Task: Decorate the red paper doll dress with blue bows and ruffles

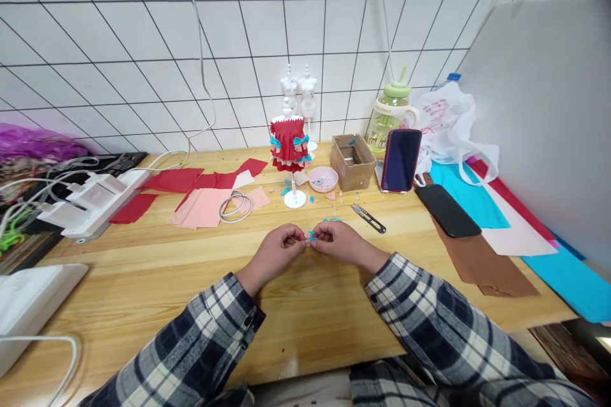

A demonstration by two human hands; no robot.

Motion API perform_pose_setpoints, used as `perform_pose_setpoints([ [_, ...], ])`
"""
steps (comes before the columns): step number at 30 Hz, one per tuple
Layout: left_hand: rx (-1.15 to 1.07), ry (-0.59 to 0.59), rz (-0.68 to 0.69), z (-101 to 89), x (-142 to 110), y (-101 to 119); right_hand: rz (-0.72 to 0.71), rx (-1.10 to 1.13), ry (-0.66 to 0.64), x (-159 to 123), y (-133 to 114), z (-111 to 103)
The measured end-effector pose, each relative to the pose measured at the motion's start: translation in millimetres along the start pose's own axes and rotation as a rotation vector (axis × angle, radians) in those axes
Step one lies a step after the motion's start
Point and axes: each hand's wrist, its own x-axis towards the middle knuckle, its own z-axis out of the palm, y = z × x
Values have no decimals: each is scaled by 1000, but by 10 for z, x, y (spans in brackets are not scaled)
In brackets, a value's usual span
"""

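Note:
My left hand (281, 245) and my right hand (344, 242) meet over the middle of the wooden table. Between their pinched fingertips is a small blue-and-pink crepe paper piece (311, 236), mostly covered by the fingers, its exact shape too small to make out. A few blue scraps (333, 219) lie just beyond my right hand. Behind the hands, a small dress form (294, 198) on a white round base wears a red pleated dress (288, 146) with blue and pink bows. Black thread snips (369, 218) rest to the right of my right hand.
A pink bowl (323, 179) of small beads and a cardboard box (354, 162) stand at the back. Red paper (174, 179) and pink paper (201, 206) lie left; brown paper (470, 257) lies right. A propped phone (401, 161), a flat black phone (447, 210) and a power strip (102, 203) flank them.

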Motion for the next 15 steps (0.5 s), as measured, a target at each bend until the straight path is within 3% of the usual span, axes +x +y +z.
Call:
perform_pose_setpoints([
  [15, -146, 77, -86, 4, 8, -36, 9, 43, 79, 30, 69, 28],
])
